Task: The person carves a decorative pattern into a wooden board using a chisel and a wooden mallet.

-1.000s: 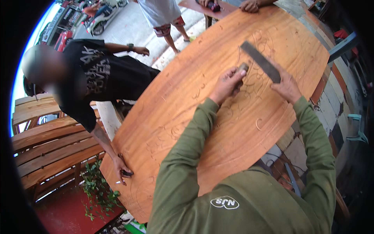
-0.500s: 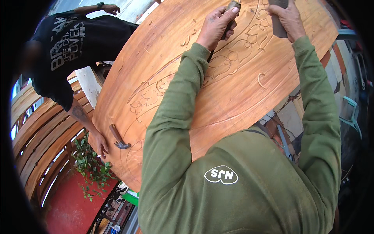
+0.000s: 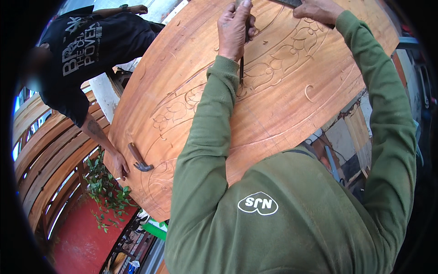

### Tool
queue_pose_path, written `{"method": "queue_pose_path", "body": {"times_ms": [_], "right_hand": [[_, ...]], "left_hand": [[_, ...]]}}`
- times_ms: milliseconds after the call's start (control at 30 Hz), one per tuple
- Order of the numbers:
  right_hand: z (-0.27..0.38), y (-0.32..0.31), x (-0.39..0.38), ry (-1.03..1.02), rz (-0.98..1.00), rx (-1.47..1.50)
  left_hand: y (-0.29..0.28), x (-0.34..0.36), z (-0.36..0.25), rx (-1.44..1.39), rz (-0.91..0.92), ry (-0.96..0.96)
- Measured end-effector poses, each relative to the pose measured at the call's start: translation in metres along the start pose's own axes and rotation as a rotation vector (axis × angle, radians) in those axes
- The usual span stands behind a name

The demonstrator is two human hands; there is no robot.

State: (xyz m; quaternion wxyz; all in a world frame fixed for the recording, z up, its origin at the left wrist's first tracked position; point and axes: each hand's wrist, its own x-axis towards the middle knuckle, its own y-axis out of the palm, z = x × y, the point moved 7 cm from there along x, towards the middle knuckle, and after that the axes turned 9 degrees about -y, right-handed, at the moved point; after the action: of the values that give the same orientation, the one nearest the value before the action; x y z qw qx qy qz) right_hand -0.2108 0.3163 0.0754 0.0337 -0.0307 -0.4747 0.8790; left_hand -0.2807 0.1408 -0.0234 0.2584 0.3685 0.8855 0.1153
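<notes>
My left hand (image 3: 232, 36) is closed around the handle of a carving chisel (image 3: 242, 68) near the top of the view. The chisel's thin dark blade points down, its tip at the carved lines of a large oval wooden panel (image 3: 296, 118). My right hand (image 3: 317, 10) grips a dark wooden block (image 3: 288, 2), used like a mallet, level with the chisel's upper end. That block is partly cut off by the upper edge. Leaf and flower outlines (image 3: 260, 75) are cut into the panel, and curled shavings (image 3: 309, 93) lie on it.
A claw hammer (image 3: 139, 158) rests at the panel's left end. Beside it, a co-worker's hand (image 3: 119, 164) touches the panel edge; that person in a dark shirt (image 3: 98, 50) leans in from the left. A slatted wooden bench (image 3: 54, 146) and a leafy plant (image 3: 107, 187) stand there.
My left hand and the chisel have shifted left and turned more upright. The block in my right hand has swung up and left, toward the chisel's top.
</notes>
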Motion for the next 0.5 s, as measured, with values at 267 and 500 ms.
{"method": "queue_pose_path", "body": {"times_ms": [267,500], "right_hand": [[0.012,0.011,0.036,-0.179,-0.102,0.173],[0.034,-0.003,0.038,0.061,-0.12,0.288]], "left_hand": [[-0.028,-0.003,-0.007,-0.057,-0.127,0.107],[-0.037,-0.015,-0.018,-0.122,-0.196,0.183]]}}
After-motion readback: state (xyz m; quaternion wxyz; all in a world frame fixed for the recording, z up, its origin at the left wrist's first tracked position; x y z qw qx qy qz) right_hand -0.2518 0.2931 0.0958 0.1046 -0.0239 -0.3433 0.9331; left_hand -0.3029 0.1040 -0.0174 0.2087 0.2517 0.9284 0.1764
